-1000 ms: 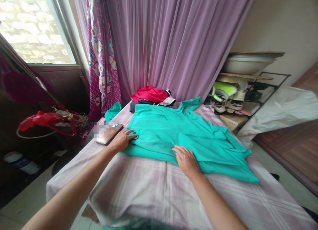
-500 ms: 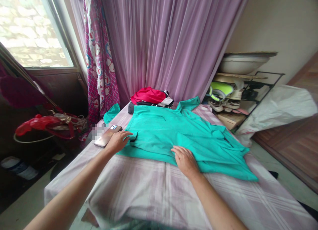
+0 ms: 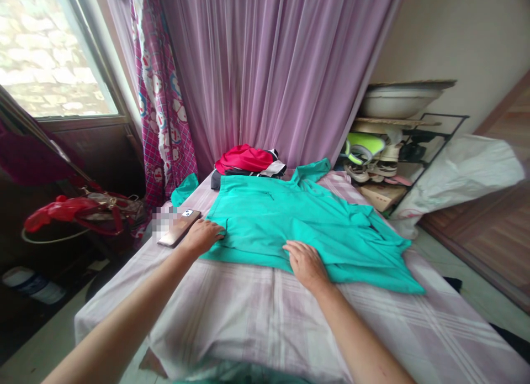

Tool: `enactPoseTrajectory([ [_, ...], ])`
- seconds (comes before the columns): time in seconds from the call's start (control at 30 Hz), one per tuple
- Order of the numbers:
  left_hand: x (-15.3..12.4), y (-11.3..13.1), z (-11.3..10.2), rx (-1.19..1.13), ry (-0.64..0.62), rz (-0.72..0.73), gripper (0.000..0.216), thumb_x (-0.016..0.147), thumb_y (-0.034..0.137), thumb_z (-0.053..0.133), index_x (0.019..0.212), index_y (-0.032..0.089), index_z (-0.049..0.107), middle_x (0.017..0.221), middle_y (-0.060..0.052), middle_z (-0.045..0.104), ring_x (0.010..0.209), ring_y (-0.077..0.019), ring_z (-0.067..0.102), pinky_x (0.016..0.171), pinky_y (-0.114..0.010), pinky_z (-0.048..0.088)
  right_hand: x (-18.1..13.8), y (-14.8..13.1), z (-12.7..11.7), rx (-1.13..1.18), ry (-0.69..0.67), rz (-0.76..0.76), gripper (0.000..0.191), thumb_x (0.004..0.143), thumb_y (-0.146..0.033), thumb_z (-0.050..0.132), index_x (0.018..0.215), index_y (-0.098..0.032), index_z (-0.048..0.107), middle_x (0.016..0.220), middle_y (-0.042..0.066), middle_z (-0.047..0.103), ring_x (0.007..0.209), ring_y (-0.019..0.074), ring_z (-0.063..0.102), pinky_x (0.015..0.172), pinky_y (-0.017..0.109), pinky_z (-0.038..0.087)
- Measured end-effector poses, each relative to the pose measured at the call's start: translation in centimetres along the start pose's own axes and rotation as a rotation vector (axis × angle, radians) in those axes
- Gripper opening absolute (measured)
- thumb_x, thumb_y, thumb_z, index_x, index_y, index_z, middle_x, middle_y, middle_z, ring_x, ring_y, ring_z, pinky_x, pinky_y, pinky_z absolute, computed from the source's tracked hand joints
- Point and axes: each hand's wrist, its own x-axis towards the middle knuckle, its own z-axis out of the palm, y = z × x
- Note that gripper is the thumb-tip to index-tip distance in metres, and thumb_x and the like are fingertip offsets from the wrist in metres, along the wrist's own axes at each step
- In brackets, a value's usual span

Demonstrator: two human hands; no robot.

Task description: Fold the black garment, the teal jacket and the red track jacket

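Observation:
A green polo-style shirt (image 3: pixel 256 212) lies spread across the bed, with wrinkles near its front edge. My left hand (image 3: pixel 203 236) is at the shirt's left end, its fingers bent together on a small fold of the cloth; the thumb is largely hidden. My right hand (image 3: pixel 305 263) rests palm down on the near part of the shirt, fingers stretched out and holding nothing. Just beside my left hand lies a phone (image 3: pixel 179 229), its camera end facing away from me.
Behind the shirt sits a heap of red, black and white clothes (image 3: pixel 247 161). Another green cloth (image 3: pixel 185 189) lies at the bed's left edge. A purple curtain (image 3: pixel 265 80) hangs behind. Right of the bed stands a shoe rack (image 3: pixel 439 131) beside a white bag (image 3: pixel 476 171).
My left hand's fingers have bent down onto the shirt's edge, and the raised flap there lies flatter. My right hand stays on the cloth. The view has shifted slightly.

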Motion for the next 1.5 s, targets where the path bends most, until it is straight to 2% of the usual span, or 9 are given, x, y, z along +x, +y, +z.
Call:
enactPoseTrajectory([
  [0.17, 0.3, 0.8, 0.1, 0.058, -0.02, -0.03, 0.032, 0.096, 0.027, 0.043, 0.079, 0.02, 0.069, 0.082, -0.011, 0.072, 0.086, -0.0244, 0.068, 0.08, -0.036, 0.044, 0.1, -0.2, -0.2, 0.013, -0.001, 0.009, 0.038, 0.091, -0.013, 0.043, 0.115, -0.024, 0.071, 0.125, 0.007, 0.07, 0.117, 0.0213, 0.061, 0.101, 0.04, 0.046],
  [0.37, -0.1, 0.6, 0.9, -0.079, 0.053, -0.31, 0.036, 0.101, 0.033, 0.029, 0.105, 0.019, 0.062, 0.091, -0.01, 0.072, 0.088, -0.0232, 0.068, 0.073, -0.032, 0.046, 0.2, -0.2, -0.3, 0.022, 0.0, 0.011, 0.036, 0.091, -0.013, 0.045, 0.114, -0.024, 0.072, 0.125, 0.007, 0.07, 0.117, 0.0212, 0.061, 0.102, 0.039, 0.045],
  [0.6, -1.3, 1.1, -0.1, -0.003, -0.01, -0.09, 0.035, 0.101, 0.032, 0.032, 0.098, 0.021, 0.064, 0.087, -0.009, 0.072, 0.088, -0.0232, 0.068, 0.08, -0.034, 0.046, 0.2, -0.2, -0.6, 0.043, -0.017, 0.019, 0.036, 0.091, -0.013, 0.046, 0.115, -0.023, 0.071, 0.125, 0.006, 0.07, 0.119, 0.0208, 0.06, 0.102, 0.038, 0.045],
  [0.73, -2.3, 1.1, 0.0, -0.032, -0.012, 0.027, 0.035, 0.099, 0.029, 0.034, 0.107, 0.023, 0.068, 0.106, -0.009, 0.075, 0.102, -0.0229, 0.068, 0.089, -0.035, 0.047, 0.2, -0.2, -0.7, 0.052, -0.014, 0.023, 0.036, 0.091, -0.013, 0.046, 0.114, -0.023, 0.071, 0.125, 0.006, 0.07, 0.118, 0.0209, 0.06, 0.103, 0.039, 0.044],
  [0.87, -2.9, 1.6, 0.7, -0.095, 0.006, 0.055, 0.041, 0.096, 0.028, 0.036, 0.124, 0.023, 0.067, 0.129, -0.01, 0.068, 0.118, -0.0251, 0.063, 0.1, -0.04, 0.045, 0.3, -0.3, -0.8, 0.054, -0.022, 0.027, 0.036, 0.091, -0.013, 0.045, 0.114, -0.024, 0.071, 0.125, 0.007, 0.07, 0.118, 0.0215, 0.06, 0.102, 0.039, 0.045],
  [1.0, -2.2, 1.7, 0.4, -0.112, -0.008, 0.053, 0.037, 0.09, 0.032, 0.044, 0.112, 0.025, 0.073, 0.124, -0.007, 0.071, 0.121, -0.0267, 0.061, 0.104, -0.041, 0.043, 0.2, -0.4, -0.8, 0.054, -0.02, 0.027, 0.037, 0.091, -0.013, 0.045, 0.115, -0.023, 0.071, 0.124, 0.007, 0.07, 0.118, 0.0215, 0.06, 0.101, 0.04, 0.045],
  [1.13, -0.7, 0.4, -0.6, -0.138, -0.091, -0.101, 0.039, 0.093, 0.044, 0.04, 0.096, 0.027, 0.075, 0.104, -0.004, 0.077, 0.101, -0.0226, 0.069, 0.089, -0.031, 0.049, 0.2, -0.3, -0.6, 0.044, -0.001, 0.027, 0.038, 0.091, -0.013, 0.045, 0.115, -0.025, 0.072, 0.125, 0.007, 0.07, 0.118, 0.0214, 0.06, 0.102, 0.04, 0.046],
  [1.3, 0.8, -0.8, -1.2, -0.043, -0.051, -0.392, 0.048, 0.094, 0.052, 0.035, 0.106, 0.023, 0.072, 0.099, -0.01, 0.076, 0.094, -0.0281, 0.07, 0.077, -0.034, 0.05, 0.2, -0.2, -0.6, 0.036, 0.027, 0.008, 0.037, 0.09, -0.012, 0.046, 0.113, -0.023, 0.072, 0.123, 0.007, 0.071, 0.116, 0.0214, 0.061, 0.102, 0.04, 0.046],
  [1.5, 3.6, 0.1, -0.4, -0.022, -0.211, -0.378, 0.047, 0.081, 0.058, 0.055, 0.1, 0.019, 0.073, 0.108, -0.016, 0.075, 0.103, -0.0341, 0.068, 0.084, -0.038, 0.05, 0.0, -0.3, -1.0, 0.026, 0.064, -0.007, 0.033, 0.092, -0.014, 0.048, 0.112, -0.024, 0.073, 0.12, 0.007, 0.072, 0.114, 0.0202, 0.063, 0.102, 0.039, 0.045],
])
